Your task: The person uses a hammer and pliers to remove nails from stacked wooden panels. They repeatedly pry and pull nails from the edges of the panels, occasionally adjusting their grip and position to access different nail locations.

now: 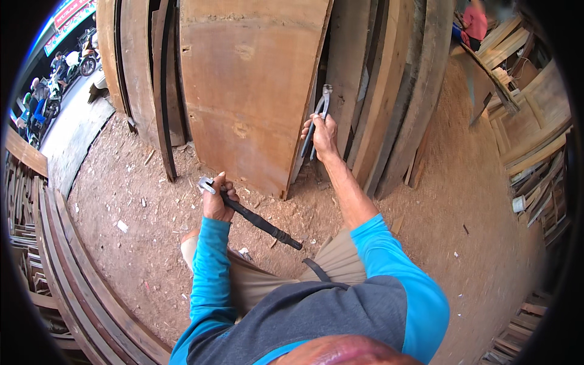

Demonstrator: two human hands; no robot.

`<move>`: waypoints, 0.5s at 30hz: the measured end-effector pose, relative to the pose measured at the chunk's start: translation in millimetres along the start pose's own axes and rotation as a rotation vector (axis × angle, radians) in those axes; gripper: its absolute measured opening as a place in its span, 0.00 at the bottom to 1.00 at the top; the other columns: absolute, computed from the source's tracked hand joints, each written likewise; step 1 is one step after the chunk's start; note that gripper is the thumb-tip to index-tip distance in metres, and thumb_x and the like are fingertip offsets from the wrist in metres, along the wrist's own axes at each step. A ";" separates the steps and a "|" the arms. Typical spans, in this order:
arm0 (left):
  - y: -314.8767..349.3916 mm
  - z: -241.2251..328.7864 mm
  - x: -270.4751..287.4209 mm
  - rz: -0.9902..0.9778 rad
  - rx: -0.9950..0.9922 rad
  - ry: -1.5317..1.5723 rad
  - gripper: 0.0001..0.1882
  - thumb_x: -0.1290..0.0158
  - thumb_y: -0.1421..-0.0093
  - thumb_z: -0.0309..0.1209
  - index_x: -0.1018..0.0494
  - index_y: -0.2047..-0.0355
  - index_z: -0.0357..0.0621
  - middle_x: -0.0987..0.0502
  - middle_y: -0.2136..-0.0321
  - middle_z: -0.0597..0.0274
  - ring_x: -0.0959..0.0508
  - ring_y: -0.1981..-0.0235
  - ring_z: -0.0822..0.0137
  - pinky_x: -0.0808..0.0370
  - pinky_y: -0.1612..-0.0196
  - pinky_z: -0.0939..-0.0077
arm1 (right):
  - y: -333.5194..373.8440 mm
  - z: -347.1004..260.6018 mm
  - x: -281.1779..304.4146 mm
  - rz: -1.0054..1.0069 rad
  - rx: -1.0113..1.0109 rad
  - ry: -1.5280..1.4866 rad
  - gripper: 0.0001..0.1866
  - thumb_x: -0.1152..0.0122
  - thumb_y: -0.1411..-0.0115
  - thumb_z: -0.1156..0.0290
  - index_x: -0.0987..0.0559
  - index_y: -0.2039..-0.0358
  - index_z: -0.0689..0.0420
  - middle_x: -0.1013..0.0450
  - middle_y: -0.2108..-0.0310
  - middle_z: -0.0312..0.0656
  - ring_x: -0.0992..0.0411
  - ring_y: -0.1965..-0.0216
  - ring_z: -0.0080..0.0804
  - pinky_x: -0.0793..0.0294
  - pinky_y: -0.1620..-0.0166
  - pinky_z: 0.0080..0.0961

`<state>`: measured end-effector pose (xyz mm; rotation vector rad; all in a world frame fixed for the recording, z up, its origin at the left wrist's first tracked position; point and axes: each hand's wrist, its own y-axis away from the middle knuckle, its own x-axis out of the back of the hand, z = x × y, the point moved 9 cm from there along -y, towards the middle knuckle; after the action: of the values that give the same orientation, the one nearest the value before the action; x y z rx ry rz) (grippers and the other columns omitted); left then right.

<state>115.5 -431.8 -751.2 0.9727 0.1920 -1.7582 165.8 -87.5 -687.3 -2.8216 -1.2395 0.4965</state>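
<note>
My left hand (217,199) is closed near the head of a claw hammer (263,224). Its metal head shows at my thumb, and the black wrapped handle slants down to the right over the ground. Raised higher and further right, my right hand (323,135) grips a pair of pincers (326,99), jaws upward, with the dark handles hanging below my fingers. A wide brown wooden panel (249,91) stands upright in front of me, left of the pincers. Neither tool visibly touches the panel.
Tall wooden planks (389,97) stand upright right of the panel. Long boards (79,267) and stacked wood line the left. Piled timber (538,140) lies at right, with a person in red (474,23) beyond. Wood chips litter the dirt ground (143,243). Motorbikes (88,58) stand far left.
</note>
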 end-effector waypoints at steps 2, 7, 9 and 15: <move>1.3 1.5 -3.9 -0.006 -0.009 -0.010 0.11 0.40 0.39 0.35 0.32 0.67 0.48 0.30 0.78 0.66 0.29 0.82 0.73 0.31 0.80 0.81 | -0.9 0.3 -0.4 0.000 -0.006 0.013 0.11 0.53 0.30 0.66 0.31 0.62 0.62 0.27 0.74 0.42 0.25 0.77 0.28 0.21 0.75 0.26; 0.6 -0.3 -12.2 -0.040 0.012 0.022 0.11 0.40 0.38 0.36 0.31 0.67 0.49 0.30 0.78 0.67 0.29 0.81 0.73 0.31 0.79 0.82 | 2.5 0.0 1.8 -0.014 -0.029 0.061 0.12 0.54 0.30 0.66 0.28 0.59 0.64 0.26 0.72 0.42 0.26 0.77 0.27 0.21 0.75 0.26; -3.4 -3.7 -14.5 -0.057 0.034 0.018 0.11 0.39 0.38 0.36 0.31 0.67 0.49 0.30 0.78 0.67 0.29 0.81 0.73 0.31 0.79 0.82 | 2.1 2.2 6.4 0.054 -0.020 -0.009 0.12 0.53 0.31 0.66 0.28 0.59 0.64 0.26 0.72 0.43 0.26 0.77 0.27 0.21 0.75 0.25; -13.5 -16.6 -25.5 -0.078 0.106 0.007 0.12 0.39 0.39 0.39 0.32 0.69 0.51 0.32 0.78 0.68 0.31 0.81 0.73 0.34 0.79 0.80 | -7.1 10.8 -5.5 -0.152 -0.197 0.178 0.10 0.50 0.32 0.67 0.29 0.60 0.62 0.26 0.72 0.41 0.26 0.76 0.25 0.21 0.74 0.25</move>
<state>115.1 -398.6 -748.8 1.0601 0.1433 -1.8520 154.0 -87.7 -695.0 -2.8160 -1.5249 0.1202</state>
